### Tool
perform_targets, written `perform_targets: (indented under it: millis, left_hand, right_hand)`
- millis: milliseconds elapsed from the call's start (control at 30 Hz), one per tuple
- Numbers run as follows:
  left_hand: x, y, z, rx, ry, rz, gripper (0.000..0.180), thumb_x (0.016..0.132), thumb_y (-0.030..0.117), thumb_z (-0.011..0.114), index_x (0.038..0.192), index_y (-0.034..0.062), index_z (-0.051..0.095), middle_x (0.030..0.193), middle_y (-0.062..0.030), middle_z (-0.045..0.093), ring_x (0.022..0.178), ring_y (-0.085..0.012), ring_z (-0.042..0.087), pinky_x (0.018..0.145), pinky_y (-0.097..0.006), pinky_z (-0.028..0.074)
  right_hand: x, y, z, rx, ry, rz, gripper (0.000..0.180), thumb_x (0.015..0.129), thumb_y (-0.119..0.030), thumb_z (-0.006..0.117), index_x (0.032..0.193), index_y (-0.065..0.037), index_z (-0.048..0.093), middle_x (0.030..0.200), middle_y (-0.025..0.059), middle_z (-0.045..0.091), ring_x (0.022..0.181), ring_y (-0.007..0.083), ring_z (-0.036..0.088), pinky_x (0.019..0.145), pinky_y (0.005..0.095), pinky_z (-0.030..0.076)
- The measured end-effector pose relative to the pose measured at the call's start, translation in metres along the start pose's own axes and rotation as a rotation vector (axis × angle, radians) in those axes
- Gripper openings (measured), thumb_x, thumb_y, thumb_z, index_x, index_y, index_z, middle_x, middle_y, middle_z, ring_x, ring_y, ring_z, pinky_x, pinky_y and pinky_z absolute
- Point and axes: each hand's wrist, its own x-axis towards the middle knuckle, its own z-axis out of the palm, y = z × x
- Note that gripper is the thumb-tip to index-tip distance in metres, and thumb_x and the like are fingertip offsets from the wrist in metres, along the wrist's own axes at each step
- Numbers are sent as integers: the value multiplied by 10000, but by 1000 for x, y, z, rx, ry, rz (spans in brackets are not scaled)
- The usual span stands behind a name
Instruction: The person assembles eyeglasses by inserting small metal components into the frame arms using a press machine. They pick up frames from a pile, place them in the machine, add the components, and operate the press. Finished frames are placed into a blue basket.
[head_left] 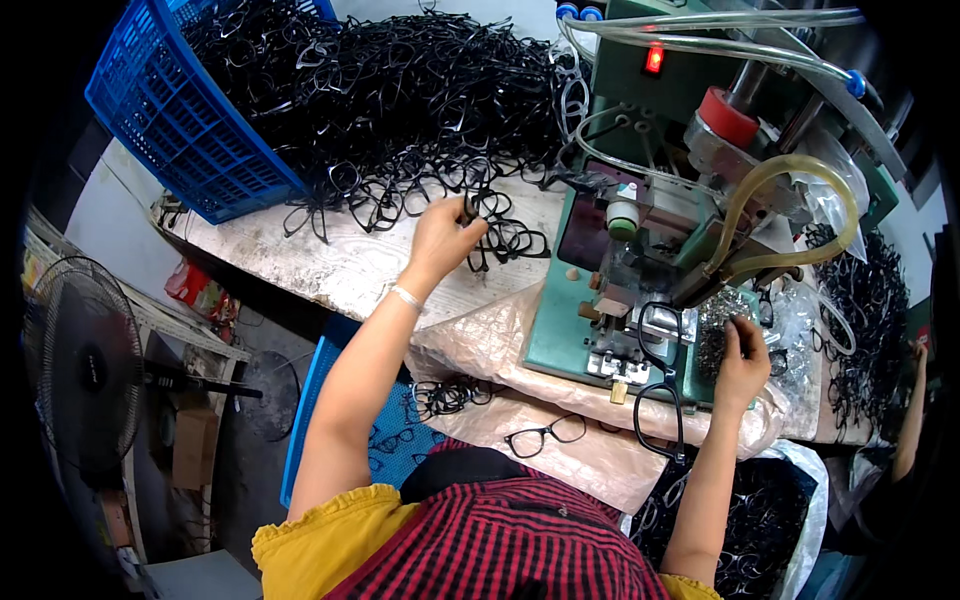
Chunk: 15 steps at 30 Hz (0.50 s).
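Note:
My left hand (446, 242) is at the near edge of a big pile of black eyeglass frames (400, 90). Its fingertips close on one dark eyeglass frame (468, 213), with loose frames lying around it. A black eyeglass frame (642, 405) stands on end at the front of a green bench machine (560, 330), one rim above the other. To the right of it, my right hand (745, 368) is closed in a pinch beside a heap of tiny metal parts (712, 335). Whatever its fingertips hold is too small to make out.
A blue basket (200, 120) tilts at the back left, frames spilling out. One eyeglass frame (545, 436) lies on brown paper before me. A blue crate (325, 400) and a white sack (805, 490) hold frames. A fan (90, 360) stands left; another person's arm (912, 410) shows right.

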Motion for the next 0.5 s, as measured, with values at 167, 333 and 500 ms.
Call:
perform_targets:
  millis: [167,333,500]
  left_hand:
    - [-37,0,10,-805,204,-273,163,842,18,584,769,84,454,680,-44,616,527,-63,470,484,-209,386]
    - [-51,65,-18,-985,72,-315,55,912,104,493,950,74,465,730,-47,600,539,-74,484,467,-195,386]
    - [-39,119,-7,-913,2,-181,125,941,140,418,975,46,492,750,-87,606,579,-122,548,480,-221,394]
  right_hand:
    - [-39,6,-55,-266,136,-142,128,839,26,647,961,34,684,950,99,687,882,185,631,865,307,476]
    - [-65,-7,-69,-124,78,-46,104,833,41,637,932,49,669,934,91,671,878,176,611,839,300,474]
    - [-14,-89,-7,100,-135,-255,126,773,53,662,893,18,671,903,98,672,846,185,620,802,292,473]
